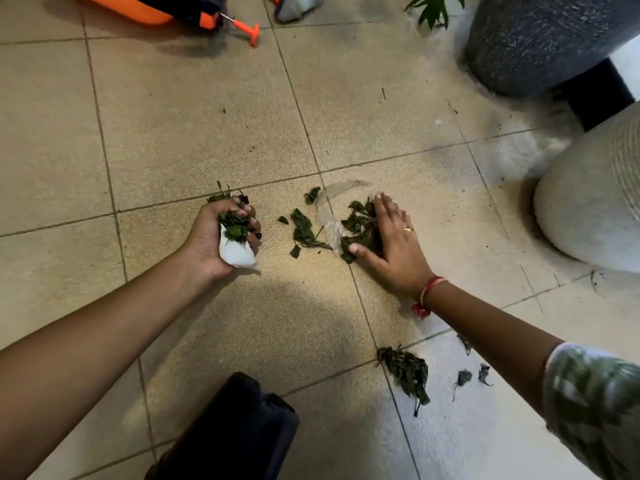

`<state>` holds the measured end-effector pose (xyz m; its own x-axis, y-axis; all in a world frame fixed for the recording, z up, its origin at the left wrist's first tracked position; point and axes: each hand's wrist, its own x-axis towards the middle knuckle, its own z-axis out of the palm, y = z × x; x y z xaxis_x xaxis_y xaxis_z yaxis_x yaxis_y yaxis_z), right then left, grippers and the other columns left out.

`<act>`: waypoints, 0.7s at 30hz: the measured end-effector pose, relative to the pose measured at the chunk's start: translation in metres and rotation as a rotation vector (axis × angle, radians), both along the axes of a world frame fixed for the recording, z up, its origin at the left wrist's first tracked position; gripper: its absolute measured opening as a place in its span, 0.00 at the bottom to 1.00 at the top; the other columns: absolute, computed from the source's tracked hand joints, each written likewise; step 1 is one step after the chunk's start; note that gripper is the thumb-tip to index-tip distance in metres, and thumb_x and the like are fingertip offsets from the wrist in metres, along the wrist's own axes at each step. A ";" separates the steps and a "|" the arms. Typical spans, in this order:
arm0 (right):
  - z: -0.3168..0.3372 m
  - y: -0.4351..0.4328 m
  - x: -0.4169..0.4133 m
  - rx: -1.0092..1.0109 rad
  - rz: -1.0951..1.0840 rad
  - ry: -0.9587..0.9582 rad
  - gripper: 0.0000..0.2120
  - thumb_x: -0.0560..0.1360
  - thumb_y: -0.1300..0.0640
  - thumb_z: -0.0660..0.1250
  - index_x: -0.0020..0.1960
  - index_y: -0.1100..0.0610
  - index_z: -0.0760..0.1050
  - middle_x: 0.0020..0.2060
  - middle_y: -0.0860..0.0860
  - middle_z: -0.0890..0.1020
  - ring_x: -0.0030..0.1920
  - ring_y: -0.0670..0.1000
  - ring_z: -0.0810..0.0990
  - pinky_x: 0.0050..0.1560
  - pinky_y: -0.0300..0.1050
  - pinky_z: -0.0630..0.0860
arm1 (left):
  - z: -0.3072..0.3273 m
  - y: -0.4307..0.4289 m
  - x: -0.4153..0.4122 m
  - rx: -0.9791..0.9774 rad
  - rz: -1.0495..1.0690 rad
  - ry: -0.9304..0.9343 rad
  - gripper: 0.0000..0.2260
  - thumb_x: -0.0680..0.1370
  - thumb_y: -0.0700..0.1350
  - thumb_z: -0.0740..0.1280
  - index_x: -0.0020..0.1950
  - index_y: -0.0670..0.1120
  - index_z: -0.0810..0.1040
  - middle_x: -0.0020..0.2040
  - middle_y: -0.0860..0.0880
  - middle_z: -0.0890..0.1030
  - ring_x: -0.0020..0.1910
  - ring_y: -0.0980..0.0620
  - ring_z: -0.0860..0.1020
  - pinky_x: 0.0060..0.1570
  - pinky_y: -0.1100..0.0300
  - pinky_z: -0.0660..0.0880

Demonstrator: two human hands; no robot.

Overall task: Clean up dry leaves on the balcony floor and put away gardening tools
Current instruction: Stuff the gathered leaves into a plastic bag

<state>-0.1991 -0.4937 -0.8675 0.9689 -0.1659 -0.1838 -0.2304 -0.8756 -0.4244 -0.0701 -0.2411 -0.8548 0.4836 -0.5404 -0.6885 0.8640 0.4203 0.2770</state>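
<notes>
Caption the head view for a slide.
Left hand grips dry leaves; right hand presses flat on more on the tiled floor.

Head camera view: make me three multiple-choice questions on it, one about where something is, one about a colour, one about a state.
1. Where does the separate leaf clump lie?
A) beside the orange sprayer
B) on the tiles near the right forearm
C) inside the dark pot

2. What colour is the wrist thread, mainly?
A) blue
B) red
C) black

3. What is the left hand doing?
A) lying flat on the floor
B) hanging empty
C) gripping leaves and a white scrap

Answers:
1 B: the clump sits on the floor close to that arm.
2 B: the band at the right wrist shows red.
3 C: its fingers curl round dark leaves and something white.
</notes>
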 end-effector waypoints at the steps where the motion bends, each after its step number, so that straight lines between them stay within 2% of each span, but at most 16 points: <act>1: 0.000 0.007 0.004 -0.004 0.027 0.004 0.44 0.72 0.30 0.50 0.77 0.53 0.39 0.77 0.52 0.44 0.75 0.48 0.43 0.75 0.53 0.42 | 0.000 -0.002 -0.001 0.022 -0.004 0.007 0.11 0.56 0.37 0.67 0.31 0.51 0.71 0.34 0.56 0.74 0.27 0.58 0.72 0.24 0.69 0.68; 4: -0.002 0.028 0.024 -0.009 0.136 0.004 0.43 0.74 0.32 0.51 0.77 0.56 0.38 0.77 0.52 0.43 0.76 0.48 0.42 0.75 0.49 0.39 | 0.000 -0.006 -0.001 0.063 -0.031 0.021 0.08 0.61 0.37 0.60 0.31 0.51 0.70 0.33 0.56 0.73 0.28 0.58 0.72 0.25 0.70 0.68; 9: -0.003 0.044 0.058 0.080 0.283 -0.055 0.42 0.75 0.34 0.54 0.77 0.53 0.38 0.77 0.51 0.41 0.76 0.49 0.42 0.74 0.53 0.42 | 0.004 -0.003 0.002 0.081 -0.008 -0.004 0.08 0.62 0.38 0.60 0.31 0.51 0.69 0.32 0.55 0.74 0.27 0.58 0.72 0.24 0.69 0.68; 13: -0.009 0.048 0.068 0.016 0.230 -0.108 0.50 0.67 0.23 0.50 0.76 0.49 0.35 0.76 0.52 0.38 0.76 0.52 0.39 0.73 0.57 0.35 | 0.003 0.005 0.003 0.088 0.020 -0.008 0.08 0.62 0.38 0.59 0.32 0.51 0.68 0.32 0.55 0.73 0.27 0.58 0.72 0.24 0.70 0.68; 16: -0.015 0.057 0.074 -0.100 0.360 -0.088 0.52 0.63 0.20 0.45 0.75 0.47 0.33 0.76 0.54 0.38 0.76 0.56 0.39 0.72 0.64 0.36 | 0.000 0.010 0.002 0.113 0.018 -0.019 0.07 0.61 0.38 0.59 0.31 0.50 0.68 0.31 0.54 0.73 0.26 0.57 0.71 0.24 0.70 0.67; 18: -0.016 0.064 0.082 -0.153 0.478 -0.081 0.48 0.65 0.22 0.46 0.77 0.46 0.40 0.77 0.53 0.43 0.76 0.56 0.42 0.72 0.67 0.39 | -0.001 0.012 0.003 0.101 0.009 -0.022 0.06 0.59 0.38 0.62 0.31 0.49 0.70 0.32 0.54 0.73 0.26 0.57 0.72 0.23 0.70 0.68; 21: -0.016 0.068 0.090 -0.129 0.585 -0.110 0.37 0.72 0.29 0.53 0.75 0.48 0.58 0.75 0.51 0.59 0.76 0.54 0.53 0.74 0.61 0.45 | -0.002 0.014 0.005 0.095 0.015 -0.007 0.08 0.58 0.38 0.64 0.31 0.50 0.71 0.32 0.55 0.73 0.26 0.57 0.72 0.24 0.70 0.68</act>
